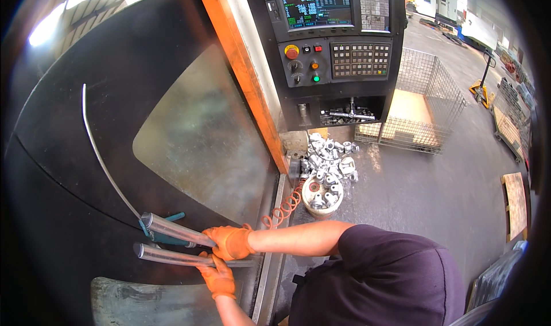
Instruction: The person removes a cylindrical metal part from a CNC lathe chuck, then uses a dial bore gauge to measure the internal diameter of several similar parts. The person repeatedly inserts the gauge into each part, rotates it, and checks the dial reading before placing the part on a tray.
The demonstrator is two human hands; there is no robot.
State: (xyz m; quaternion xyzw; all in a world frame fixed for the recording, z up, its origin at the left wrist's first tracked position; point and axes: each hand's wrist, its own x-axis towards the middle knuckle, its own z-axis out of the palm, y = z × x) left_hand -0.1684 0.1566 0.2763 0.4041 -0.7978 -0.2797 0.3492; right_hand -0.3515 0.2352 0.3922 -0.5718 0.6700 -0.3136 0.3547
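Note:
Both my hands wear orange gloves and work in front of a dark machine door. My right hand [229, 243], at the end of the upper arm, closes around the near end of a shiny round metal bar [178, 229]. Just below it, my left hand [218, 277] curls its fingers around a second, similar bar [172, 256]. Behind the upper bar shows a teal air blow gun [169, 227] with a long, thin, curved nozzle [103, 159]. Whether my right hand also grips the gun is hidden. A red coiled hose [281, 211] runs close to my right hand.
The dark door [103, 96] has a cloudy window [201, 137] and an orange frame post [235, 56]. Right of it stands a control panel [315, 94]. Below lie several metal fittings [327, 154] beside a filled bucket [322, 211]. Beyond are a wire cage [425, 137] and a yellow pallet jack [481, 94].

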